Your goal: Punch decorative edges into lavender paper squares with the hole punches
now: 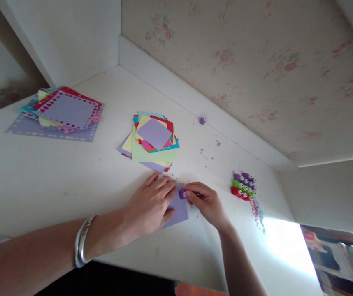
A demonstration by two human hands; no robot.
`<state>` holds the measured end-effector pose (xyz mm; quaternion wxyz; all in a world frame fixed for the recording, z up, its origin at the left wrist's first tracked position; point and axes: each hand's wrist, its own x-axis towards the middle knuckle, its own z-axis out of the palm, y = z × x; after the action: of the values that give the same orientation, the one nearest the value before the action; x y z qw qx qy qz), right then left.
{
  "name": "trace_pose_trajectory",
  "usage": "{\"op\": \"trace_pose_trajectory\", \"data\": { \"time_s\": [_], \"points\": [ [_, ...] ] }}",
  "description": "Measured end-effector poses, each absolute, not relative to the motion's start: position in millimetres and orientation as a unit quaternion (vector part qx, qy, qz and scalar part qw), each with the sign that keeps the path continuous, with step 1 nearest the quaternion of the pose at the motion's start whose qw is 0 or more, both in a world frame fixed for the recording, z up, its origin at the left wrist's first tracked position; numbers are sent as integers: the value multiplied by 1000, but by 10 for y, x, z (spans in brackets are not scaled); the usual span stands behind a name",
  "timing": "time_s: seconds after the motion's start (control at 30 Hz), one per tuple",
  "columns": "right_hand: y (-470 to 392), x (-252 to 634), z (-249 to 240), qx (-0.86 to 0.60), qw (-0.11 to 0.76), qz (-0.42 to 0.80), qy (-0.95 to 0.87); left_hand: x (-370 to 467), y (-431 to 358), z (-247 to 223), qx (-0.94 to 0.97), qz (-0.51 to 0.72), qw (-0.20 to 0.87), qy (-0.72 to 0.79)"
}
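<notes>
A square of lavender paper (179, 211) lies on the white tabletop. My left hand (152, 201) rests flat across its left part, fingers stretched out and pointing away from me. At the paper's right edge, my right hand (205, 201) pinches a small purple craft punch (182, 194) between thumb and fingers. The punch touches the paper at that edge; how far the paper sits inside it I cannot tell. Just beyond my left hand is a stack of coloured paper squares (154, 133), topped by a lavender one.
Far left lies a pile of papers with punched borders (68, 110). Several purple, green and red punches (243, 186) stand in rows at right, beside a heap of tiny paper bits (257, 211). A lone purple punch (203, 121) sits near the wall (241, 82).
</notes>
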<state>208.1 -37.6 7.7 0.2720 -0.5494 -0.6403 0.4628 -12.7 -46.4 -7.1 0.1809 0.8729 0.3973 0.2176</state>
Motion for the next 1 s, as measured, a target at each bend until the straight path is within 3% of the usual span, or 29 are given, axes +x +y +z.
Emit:
{"op": "trace_pose_trajectory", "data": {
  "time_s": [0.53,1.0],
  "points": [
    [-254,2058,205,-577,194,523,-596,-131,-464,-106,873,212,193,395],
    [-193,1978,261,-614,133,420,-654,-121,-452,-65,882,195,190,384]
  ]
}}
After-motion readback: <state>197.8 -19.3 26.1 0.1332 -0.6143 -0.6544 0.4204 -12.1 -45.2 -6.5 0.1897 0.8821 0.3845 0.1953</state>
